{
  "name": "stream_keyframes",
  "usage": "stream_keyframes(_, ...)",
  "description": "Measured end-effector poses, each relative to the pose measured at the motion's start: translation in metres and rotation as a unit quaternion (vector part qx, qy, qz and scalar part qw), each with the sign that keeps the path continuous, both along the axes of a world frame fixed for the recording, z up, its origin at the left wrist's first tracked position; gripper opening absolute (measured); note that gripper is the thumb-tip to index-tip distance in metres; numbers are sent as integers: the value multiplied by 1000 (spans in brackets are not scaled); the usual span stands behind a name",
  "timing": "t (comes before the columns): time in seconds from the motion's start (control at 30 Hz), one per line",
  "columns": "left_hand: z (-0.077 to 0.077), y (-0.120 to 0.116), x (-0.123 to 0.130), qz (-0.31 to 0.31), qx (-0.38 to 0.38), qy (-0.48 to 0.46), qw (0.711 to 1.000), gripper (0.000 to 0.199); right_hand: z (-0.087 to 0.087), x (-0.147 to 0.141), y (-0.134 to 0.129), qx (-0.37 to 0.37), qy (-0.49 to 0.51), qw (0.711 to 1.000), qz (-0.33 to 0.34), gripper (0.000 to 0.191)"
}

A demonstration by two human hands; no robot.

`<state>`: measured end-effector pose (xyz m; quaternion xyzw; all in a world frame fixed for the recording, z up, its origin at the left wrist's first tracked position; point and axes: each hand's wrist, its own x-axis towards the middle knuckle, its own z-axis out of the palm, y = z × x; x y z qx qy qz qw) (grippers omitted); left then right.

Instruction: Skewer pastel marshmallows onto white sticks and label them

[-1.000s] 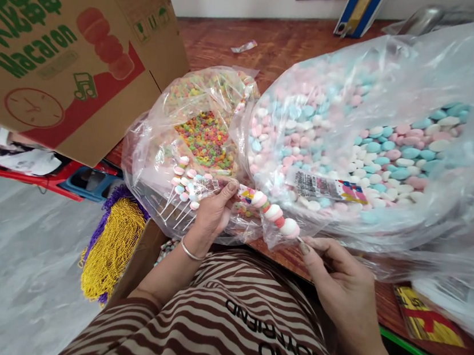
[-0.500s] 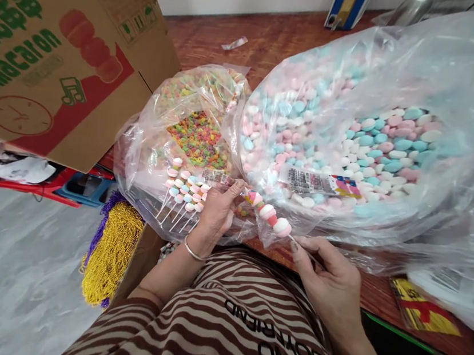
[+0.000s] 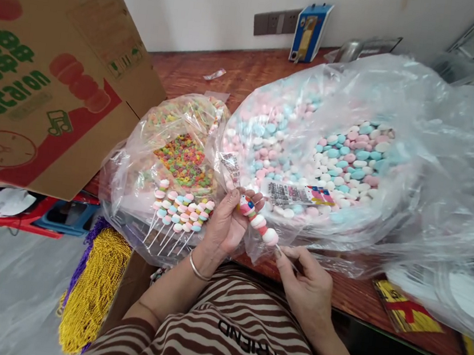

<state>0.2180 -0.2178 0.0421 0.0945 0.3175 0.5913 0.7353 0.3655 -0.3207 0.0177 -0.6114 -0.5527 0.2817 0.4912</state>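
My right hand (image 3: 307, 290) pinches the white stick of a candy skewer (image 3: 259, 222) between thumb and fingers. The skewer is threaded with pale puffy candies and coloured rings, and slants up to the left. Around its upper end is a clear printed wrapper (image 3: 230, 168), with a colourful patch beside my left thumb. My left hand (image 3: 229, 225), palm turned up, is closed on this wrapper, its fingers behind the skewer's tip. Just left of that hand, several finished-looking candy skewers (image 3: 181, 212) lie side by side on the plastic, sticks toward me.
A large clear bag of pink, blue and white candies (image 3: 347, 156) fills the right, with a flat printed wrapper (image 3: 299, 194) on it. Left of it stands a bag of coloured rings (image 3: 185, 159). A cardboard box (image 3: 56, 63) stands at left; yellow bead strands (image 3: 96, 287) hang below.
My left hand has turned and its fingers have opened out behind the skewer's tip. The wrapper's printed end now points up from the thumb. The camera view has shifted.
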Motion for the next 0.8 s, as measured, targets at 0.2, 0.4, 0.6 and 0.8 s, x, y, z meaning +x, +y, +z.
stream_keyframes(0.2,0,-7,10,-29,7,-12,999,15,-6,-4,1,-145,197,967,71,35)
stream_keyframes(0.4,-5,-21,27,-60,-19,-23,998,21,-7,-18,2,-109,240,963,51,34)
stream_keyframes(0.6,-12,-16,18,-72,18,4,997,40,1,-7,3,-87,202,975,36,30)
stream_keyframes(0.8,5,20,-2,-42,116,-18,992,43,-18,-5,-3,-158,312,932,94,31)
